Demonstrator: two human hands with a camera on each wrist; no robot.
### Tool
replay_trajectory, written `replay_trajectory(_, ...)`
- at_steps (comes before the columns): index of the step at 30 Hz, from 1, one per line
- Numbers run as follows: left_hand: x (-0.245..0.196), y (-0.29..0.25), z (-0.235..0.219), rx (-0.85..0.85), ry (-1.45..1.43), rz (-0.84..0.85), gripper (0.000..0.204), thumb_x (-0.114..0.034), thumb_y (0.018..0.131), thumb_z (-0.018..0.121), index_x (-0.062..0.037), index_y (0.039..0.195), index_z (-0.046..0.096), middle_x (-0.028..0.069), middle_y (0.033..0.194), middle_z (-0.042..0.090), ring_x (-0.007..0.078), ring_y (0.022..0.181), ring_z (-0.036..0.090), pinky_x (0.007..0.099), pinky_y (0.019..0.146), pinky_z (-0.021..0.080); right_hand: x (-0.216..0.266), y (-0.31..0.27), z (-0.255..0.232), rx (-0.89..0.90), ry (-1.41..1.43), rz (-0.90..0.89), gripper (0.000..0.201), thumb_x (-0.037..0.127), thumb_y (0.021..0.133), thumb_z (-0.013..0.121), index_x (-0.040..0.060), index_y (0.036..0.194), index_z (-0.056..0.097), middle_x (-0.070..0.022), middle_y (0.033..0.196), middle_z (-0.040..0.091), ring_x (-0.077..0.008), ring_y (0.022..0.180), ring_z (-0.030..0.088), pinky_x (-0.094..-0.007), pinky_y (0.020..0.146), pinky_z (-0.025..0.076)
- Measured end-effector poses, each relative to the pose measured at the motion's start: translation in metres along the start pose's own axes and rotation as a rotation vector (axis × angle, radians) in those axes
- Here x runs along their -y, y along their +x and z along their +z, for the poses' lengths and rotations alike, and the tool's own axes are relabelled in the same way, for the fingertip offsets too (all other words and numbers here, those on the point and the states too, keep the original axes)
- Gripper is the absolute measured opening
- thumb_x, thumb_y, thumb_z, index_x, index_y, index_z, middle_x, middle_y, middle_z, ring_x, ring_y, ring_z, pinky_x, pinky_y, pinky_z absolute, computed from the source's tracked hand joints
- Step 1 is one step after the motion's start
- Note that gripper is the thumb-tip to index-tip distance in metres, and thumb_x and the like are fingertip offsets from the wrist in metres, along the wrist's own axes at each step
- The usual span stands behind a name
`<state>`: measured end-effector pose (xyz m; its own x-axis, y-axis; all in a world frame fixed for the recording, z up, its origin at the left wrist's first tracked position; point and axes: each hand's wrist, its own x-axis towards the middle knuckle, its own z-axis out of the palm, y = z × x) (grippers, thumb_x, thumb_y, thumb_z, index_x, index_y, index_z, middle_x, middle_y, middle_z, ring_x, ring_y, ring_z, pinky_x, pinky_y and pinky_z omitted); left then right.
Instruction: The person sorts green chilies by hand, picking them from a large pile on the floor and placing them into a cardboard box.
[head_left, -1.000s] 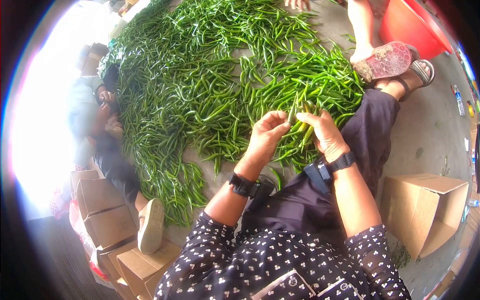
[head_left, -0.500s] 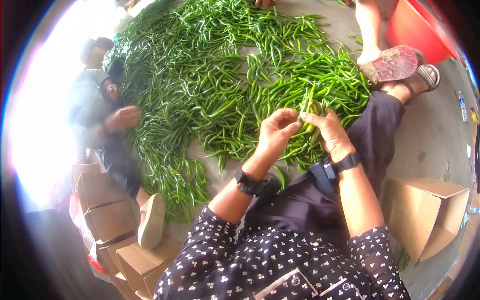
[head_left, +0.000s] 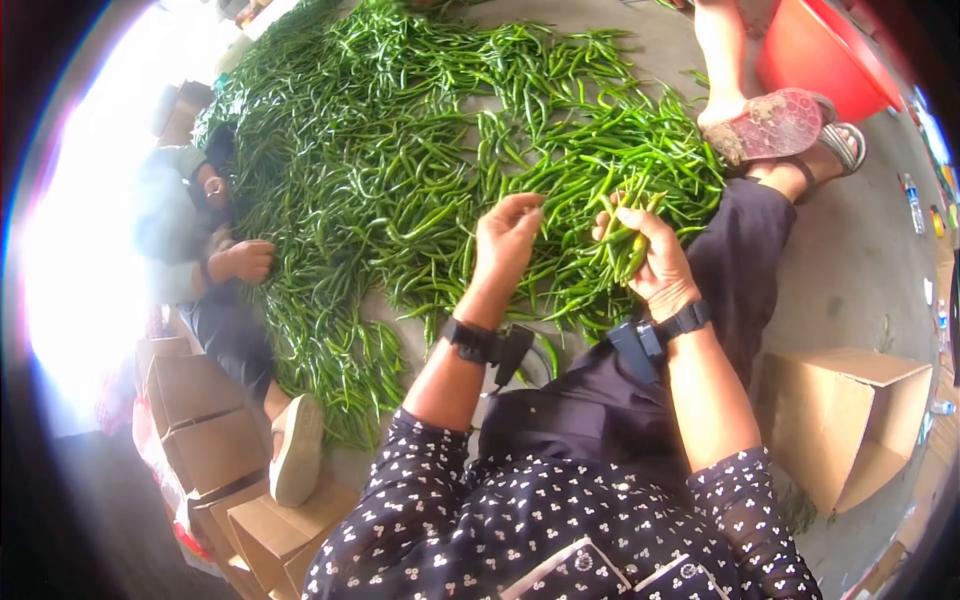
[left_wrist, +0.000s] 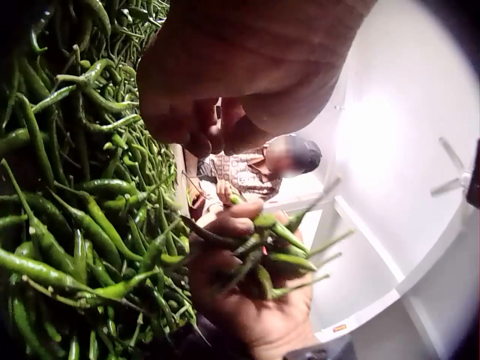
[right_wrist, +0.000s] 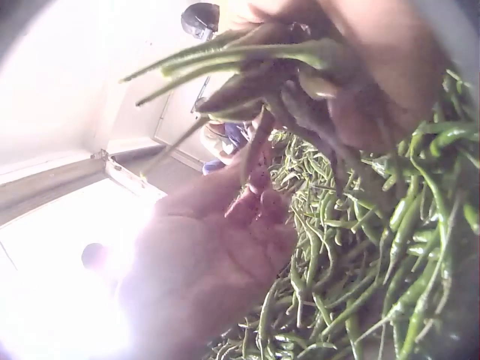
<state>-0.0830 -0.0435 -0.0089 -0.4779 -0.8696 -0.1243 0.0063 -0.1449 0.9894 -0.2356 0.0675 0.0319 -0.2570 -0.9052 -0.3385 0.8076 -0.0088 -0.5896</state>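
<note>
Several green peppers (head_left: 628,245) are bunched in my right hand (head_left: 660,265), thumb across them, above the near right part of the pepper pile (head_left: 420,190). In the left wrist view the bunch (left_wrist: 274,259) fans out of the right hand (left_wrist: 251,315), stems pointing right. To its left my left hand (head_left: 505,245) hangs over the pile, fingers loosely bent, apart from the bunch; no pepper shows in it. The left wrist view has this left hand (left_wrist: 247,67) close up at the top, and the right wrist view shows its palm (right_wrist: 217,255) below the bunch.
Another person's hand (head_left: 243,261) reaches the pile's left edge. A sandalled foot (head_left: 775,125) and a red tub (head_left: 825,60) lie at the upper right. Open cardboard boxes (head_left: 820,420) stand at right and lower left, one beneath a shoe (head_left: 297,450).
My left hand has moved left, away from the right hand, which keeps hold of the peppers. The person at the left has stretched a hand out to the pile.
</note>
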Motion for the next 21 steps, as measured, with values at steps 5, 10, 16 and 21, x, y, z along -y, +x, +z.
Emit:
replay_trajectory(5, -0.002, 0.009, -0.007, -0.005, 0.16, -0.003, 0.021, -0.01, 0.084, 0.059, -0.0001, 0.103, 0.061, -0.0022, 0.08, 0.058, 0.0045, 0.069, 0.049, 0.0185, 0.063, 0.04, 0.003, 0.0, -0.001, 0.107, 0.218, 0.072, 0.023, 0.014, 0.079, 0.062, 0.0059, 0.1, 0.058, -0.0102, 0.088, 0.063, -0.0232, 0.078, 0.063, -0.0343, 0.074, 0.053)
replay_trajectory(10, -0.037, -0.01, 0.017, 0.201, -0.007, 0.075, 0.021, -0.009, 0.083, 0.061, 0.0006, 0.101, 0.059, 0.0004, 0.086, 0.062, 0.0053, 0.076, 0.055, 0.0191, 0.069, 0.043, 0.001, -0.001, 0.006, 0.067, 0.292, 0.016, 0.025, 0.013, 0.081, 0.059, 0.0054, 0.104, 0.056, -0.012, 0.097, 0.061, -0.023, 0.089, 0.061, -0.0384, 0.083, 0.05)
replay_trajectory(16, -0.036, -0.016, 0.029, 0.215, 0.173, 0.15, 0.022, -0.006, 0.078, 0.066, -0.0023, 0.099, 0.058, -0.0006, 0.085, 0.061, 0.0032, 0.071, 0.054, 0.0185, 0.063, 0.044, 0.002, 0.001, -0.001, 0.136, 0.254, 0.056, 0.029, 0.012, 0.08, 0.059, 0.0048, 0.108, 0.054, -0.0138, 0.101, 0.061, -0.0224, 0.087, 0.06, -0.0359, 0.083, 0.049)
replay_trajectory(21, -0.034, -0.02, 0.032, 0.16, 0.111, 0.093, 0.023, -0.004, 0.078, 0.066, -0.0025, 0.099, 0.057, -0.0014, 0.084, 0.06, 0.0022, 0.068, 0.052, 0.0175, 0.061, 0.042, 0.0, 0.002, -0.003, 0.117, 0.207, 0.087, 0.028, 0.013, 0.08, 0.061, 0.0049, 0.106, 0.055, -0.0134, 0.099, 0.06, -0.0211, 0.086, 0.06, -0.0342, 0.079, 0.05)
